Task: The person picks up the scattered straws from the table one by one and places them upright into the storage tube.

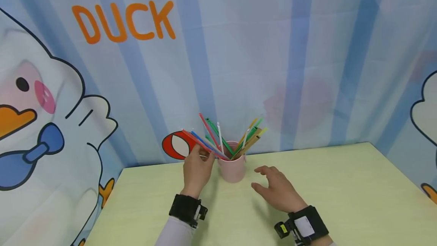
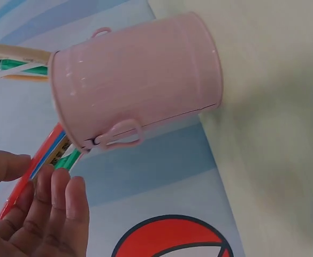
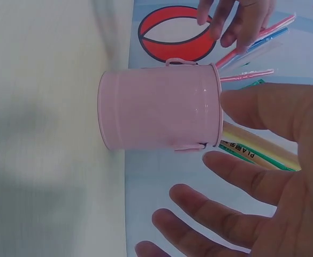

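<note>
A pink bucket (image 1: 232, 172) with small side handles stands upright and holds several coloured straws. They fan out past its rim, some in clear wrappers. At the bucket's left, my left hand (image 1: 198, 169) pinches a red straw (image 2: 43, 154) between thumb and fingertips; the straw's lower end is hidden inside the bucket. A blue straw (image 1: 201, 139) lies close alongside it. My right hand (image 1: 278, 190) hovers right of the bucket, fingers spread and holding nothing. In the right wrist view its thumb overlaps the rim, near brown straws (image 3: 258, 152) with printed lettering.
The pale yellow table (image 1: 341, 185) extends to both sides of the bucket. Behind it hangs a blue striped curtain (image 1: 239, 67) printed with ducks, orange letters and a red-and-white shape (image 1: 172, 145). Both wrists wear black camera bands (image 1: 186, 208).
</note>
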A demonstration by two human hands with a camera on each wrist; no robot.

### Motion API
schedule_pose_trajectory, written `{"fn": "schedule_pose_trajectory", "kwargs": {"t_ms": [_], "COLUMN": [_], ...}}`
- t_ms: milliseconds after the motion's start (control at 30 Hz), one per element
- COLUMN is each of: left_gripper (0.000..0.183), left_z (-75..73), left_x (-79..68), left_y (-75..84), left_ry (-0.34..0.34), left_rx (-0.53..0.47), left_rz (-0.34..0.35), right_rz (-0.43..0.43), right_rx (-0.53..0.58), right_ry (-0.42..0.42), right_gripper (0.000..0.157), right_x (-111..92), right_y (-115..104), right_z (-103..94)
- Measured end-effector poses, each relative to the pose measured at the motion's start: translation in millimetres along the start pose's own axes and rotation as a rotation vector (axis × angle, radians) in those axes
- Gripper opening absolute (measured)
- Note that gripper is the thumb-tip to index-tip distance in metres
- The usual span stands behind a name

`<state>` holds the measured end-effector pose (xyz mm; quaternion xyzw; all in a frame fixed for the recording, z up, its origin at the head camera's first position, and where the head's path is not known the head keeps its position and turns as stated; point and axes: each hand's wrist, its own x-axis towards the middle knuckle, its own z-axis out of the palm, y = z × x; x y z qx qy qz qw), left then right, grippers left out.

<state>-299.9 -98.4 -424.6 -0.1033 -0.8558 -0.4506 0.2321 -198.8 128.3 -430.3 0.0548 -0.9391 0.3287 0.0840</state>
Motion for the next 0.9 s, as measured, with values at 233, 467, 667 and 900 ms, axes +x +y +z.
{"fn": "schedule_pose_trajectory", "kwargs": {"t_ms": [233,467,667,900], "left_gripper": [0.019,0.024,0.027,0.052], "left_z": [6.5,-1.0,-20.0,-46.9], "left_x": [-3.3,-14.0,-28.3,-41.9], "left_y": [-3.4,-10.4,-2.5,17.7], "left_ry": [-0.064,-0.097,-0.119,-0.267], "left_rx": [0.058,0.057,0.084,0.254], "left_rz": [-0.036,-0.088,-0.057,0.055], "right_rz": [-0.002,-0.022,-0.029,-0.028], "right_rx": [-0.003,-0.007,-0.012,0.005], "right_ry": [-0.011,-0.028,-0.011,0.036], "right_gripper": [0.042,0.041,0.044,0.050], "right_x": [0,2,1,-3], "right_y": [-6,-10,-9,-7], "right_z": [0.4,6.0,4.4,-2.7]}}
